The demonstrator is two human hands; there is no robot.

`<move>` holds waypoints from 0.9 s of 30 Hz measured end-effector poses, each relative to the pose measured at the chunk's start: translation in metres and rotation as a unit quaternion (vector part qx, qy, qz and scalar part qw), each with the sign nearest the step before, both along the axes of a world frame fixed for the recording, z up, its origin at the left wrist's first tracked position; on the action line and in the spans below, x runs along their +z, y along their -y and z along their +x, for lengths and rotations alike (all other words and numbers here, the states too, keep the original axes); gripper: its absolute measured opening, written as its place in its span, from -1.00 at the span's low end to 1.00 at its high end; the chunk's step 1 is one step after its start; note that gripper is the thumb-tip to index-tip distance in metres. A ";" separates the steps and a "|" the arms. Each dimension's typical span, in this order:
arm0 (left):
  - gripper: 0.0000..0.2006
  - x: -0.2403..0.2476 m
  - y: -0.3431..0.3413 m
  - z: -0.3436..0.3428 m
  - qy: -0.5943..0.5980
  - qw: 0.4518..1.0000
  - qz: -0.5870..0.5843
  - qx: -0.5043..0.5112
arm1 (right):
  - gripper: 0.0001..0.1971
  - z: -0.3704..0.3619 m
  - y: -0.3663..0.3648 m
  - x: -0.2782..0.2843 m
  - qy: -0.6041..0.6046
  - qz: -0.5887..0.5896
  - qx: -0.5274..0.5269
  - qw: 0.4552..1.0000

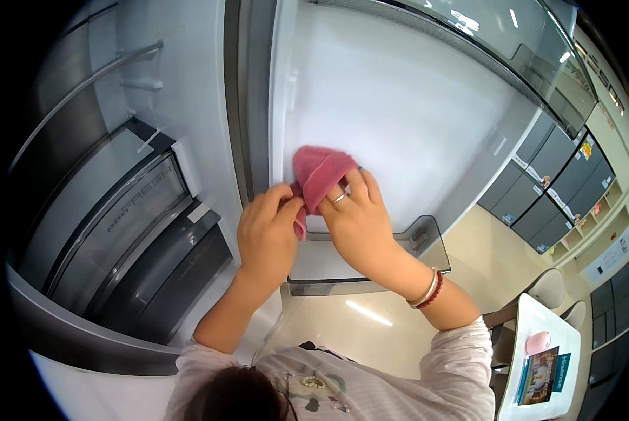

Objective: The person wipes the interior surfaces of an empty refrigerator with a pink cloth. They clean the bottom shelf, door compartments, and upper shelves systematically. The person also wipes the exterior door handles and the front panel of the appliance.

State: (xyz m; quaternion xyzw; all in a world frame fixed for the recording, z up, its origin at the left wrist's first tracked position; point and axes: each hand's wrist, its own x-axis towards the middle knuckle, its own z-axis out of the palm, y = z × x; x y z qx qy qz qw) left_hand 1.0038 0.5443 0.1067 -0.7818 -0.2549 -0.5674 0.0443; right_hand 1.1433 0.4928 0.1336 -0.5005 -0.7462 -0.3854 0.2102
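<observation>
A folded pink cloth [323,168] is bunched between my two hands, in front of the white inner panel [399,105] of an open fridge door. My left hand [267,228] pinches the cloth's lower left edge, close to the door's grey seal [239,105]. Fingers of my right hand [356,221] are curled into the cloth's right side; a ring is on one finger and bracelets circle the wrist. Whether the cloth touches the panel I cannot tell.
A clear door shelf [497,52] juts out above, and a lower door bin [363,270] sits beneath my hands. To the left, the fridge interior holds dark drawers [167,274] and a metal-edged shelf [90,84]. A white table [560,344] with chairs stands at the lower right.
</observation>
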 end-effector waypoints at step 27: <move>-0.81 0.006 0.019 -0.007 -0.061 0.987 -0.147 -0.027 | -0.70 0.021 0.011 -0.009 0.182 -0.092 -0.049 0.978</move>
